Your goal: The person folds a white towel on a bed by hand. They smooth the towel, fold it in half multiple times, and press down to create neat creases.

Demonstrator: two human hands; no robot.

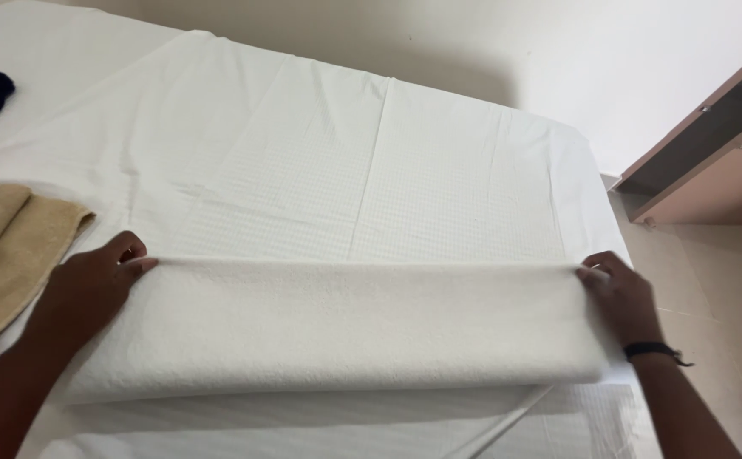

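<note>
This is a bedroom in a home, shown by the bed (320, 161) under a white sheet, plain walls, tiled floor (711, 280) and wooden wardrobe (711, 161).

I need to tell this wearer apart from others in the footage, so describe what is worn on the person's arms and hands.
Both forearms are bare, with no sleeves in view. The left hand wears nothing: no glove, ring or band shows. The right hand is also ungloved, but its wrist carries a thin black band with a small loose end sticking out on the outer side.
</note>
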